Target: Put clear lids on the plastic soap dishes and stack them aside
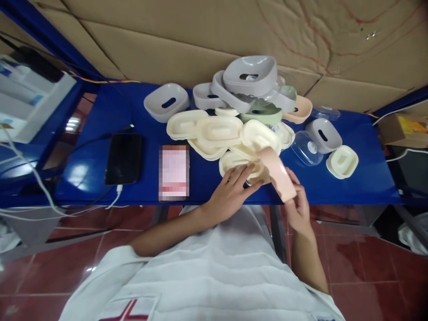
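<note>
Tilted on its edge, a peach-pink plastic soap dish (279, 176) is gripped at its lower right end by my right hand (298, 203). My left hand (230, 194) lies to its left with fingers spread, over the near edge of a cream oval tray (229, 160); whether it presses on the tray I cannot tell. Beyond both hands is a loose heap of cream trays (219, 129). Behind these, grey soap dishes (250, 82) are piled up, with a green dish (264, 113) and a light orange dish (299, 109) among them.
On the right lie a clear lid (307, 149), a grey dish (324, 136) and a cream tray (343, 161). To the left are a phone with a blurred screen (174, 173) and a black device (123, 158) with a white cable. Cardboard (200, 40) walls the blue table's (90, 178) back.
</note>
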Motion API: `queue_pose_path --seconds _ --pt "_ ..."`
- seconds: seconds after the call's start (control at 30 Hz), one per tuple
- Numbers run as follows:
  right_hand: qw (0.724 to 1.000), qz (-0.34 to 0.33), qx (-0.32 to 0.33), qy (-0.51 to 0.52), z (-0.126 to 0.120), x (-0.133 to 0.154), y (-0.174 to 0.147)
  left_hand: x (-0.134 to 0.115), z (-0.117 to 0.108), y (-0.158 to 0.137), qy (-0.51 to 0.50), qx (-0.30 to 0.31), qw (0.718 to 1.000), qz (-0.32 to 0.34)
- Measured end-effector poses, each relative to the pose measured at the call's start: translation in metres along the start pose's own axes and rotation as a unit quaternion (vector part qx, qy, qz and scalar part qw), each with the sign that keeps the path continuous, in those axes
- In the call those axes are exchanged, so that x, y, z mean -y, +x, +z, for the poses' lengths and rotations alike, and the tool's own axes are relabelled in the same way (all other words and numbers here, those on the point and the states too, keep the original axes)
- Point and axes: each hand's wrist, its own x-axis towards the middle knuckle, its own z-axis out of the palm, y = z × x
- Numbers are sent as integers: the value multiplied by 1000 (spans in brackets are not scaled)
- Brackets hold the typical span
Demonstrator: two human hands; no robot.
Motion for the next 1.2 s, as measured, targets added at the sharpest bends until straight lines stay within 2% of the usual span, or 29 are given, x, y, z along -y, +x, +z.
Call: queue_pose_path --seconds 0.1,0.27,0.43,0.5,0.57,0.7,0.8,0.9,1.0,1.1,1.2 --pt "999 -9 -7 54 12 1 10 6 -12 -16 -15 12 1000 -5" --pt "998 -13 25 53 -1 -4 16 14 -23 -65 -29 -21 999 -39" --pt "998 -27 20 61 0 1 11 10 -20 -84 -72 -73 995 20" --pt "996 -51 47 53 4 8 13 10 -17 -87 -70 -102 992 11" --pt "992 -88 83 26 10 16 20 11 -15 -92 -50 -130 990 -30" --pt "969 -191 149 -43 21 32 46 12 -18 -102 10 -178 980 -86" --pt "944 -257 187 -86 30 40 67 13 -28 -101 43 -137 984 -104" --pt "926 -276 221 -133 37 43 81 16 -37 -96 45 -84 991 -98" --pt "918 -276 239 -152 41 42 88 19 -41 -93 65 -87 991 -77" --pt "924 -280 227 -125 41 41 87 22 -40 -94 81 -103 989 -66" --pt "934 -275 208 -92 38 39 85 24 -37 -96 48 -117 989 -71"
